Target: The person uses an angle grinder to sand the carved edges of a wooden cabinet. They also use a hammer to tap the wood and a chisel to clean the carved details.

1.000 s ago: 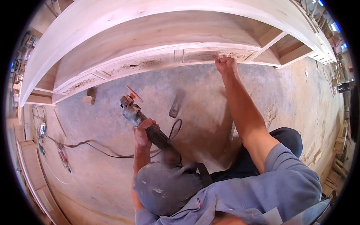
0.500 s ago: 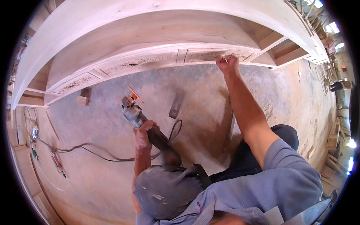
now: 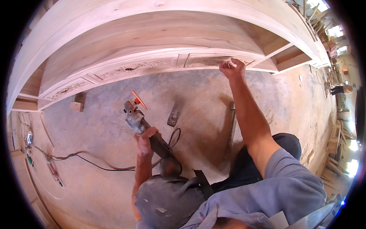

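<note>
My left hand [image 3: 143, 141] is wrapped round the dark body of an angle grinder [image 3: 154, 137]. An orange disc [image 3: 139, 100] sits at the grinder's metal head, which points up toward the cabinet, apart from it. At the far right of centre, my right hand [image 3: 233, 69] is raised at a carved panel [image 3: 206, 60] on the low front of a pale wooden cabinet [image 3: 160, 53]. Its fingers are curled in; what they hold, if anything, is too small to name. Whether they touch the panel I cannot tell. More carving shows on the panel [image 3: 133, 68] to the left.
A dark flat block [image 3: 174, 116] lies on the concrete floor, and a wooden block [image 3: 78, 102] stands near the cabinet's left part. A cord [image 3: 95, 162] runs leftward to a red-handled tool [image 3: 53, 171]. Timber pieces [image 3: 335, 164] are stacked at the right.
The view has shifted slightly. My right hand has turned a little and its fingers look looser, still by the carved panel. The grinder stays in my left hand, almost in the same place.
</note>
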Motion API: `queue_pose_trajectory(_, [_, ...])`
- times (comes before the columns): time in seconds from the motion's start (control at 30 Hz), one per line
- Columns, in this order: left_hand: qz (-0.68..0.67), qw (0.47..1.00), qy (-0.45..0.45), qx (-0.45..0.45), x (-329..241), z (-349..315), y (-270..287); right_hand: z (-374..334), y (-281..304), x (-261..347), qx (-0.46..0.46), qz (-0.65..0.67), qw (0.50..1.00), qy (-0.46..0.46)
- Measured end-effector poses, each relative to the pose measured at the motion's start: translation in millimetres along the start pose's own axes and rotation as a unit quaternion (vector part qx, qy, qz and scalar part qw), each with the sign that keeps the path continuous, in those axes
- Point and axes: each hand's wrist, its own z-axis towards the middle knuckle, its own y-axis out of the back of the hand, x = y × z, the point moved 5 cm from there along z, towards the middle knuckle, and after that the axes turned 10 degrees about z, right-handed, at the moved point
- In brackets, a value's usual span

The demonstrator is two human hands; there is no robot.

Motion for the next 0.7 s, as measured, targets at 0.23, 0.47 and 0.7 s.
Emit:
queue_pose_trajectory(0.23, [-0.001,1.000,0.025,-0.015,-1,-6,-5,49,4,-7,0.046,0.023,0.999,0.010])
queue_pose_trajectory(0.47, [-0.003,0.999,0.011,-0.040,-2,-14,9,31,1,-10,-0.037,-0.004,0.999,-0.006])
queue_pose_trajectory(0.7, [-0.042,0.993,0.001,-0.111,19,15,14,37,5,-5,0.004,-0.013,0.999,0.029])
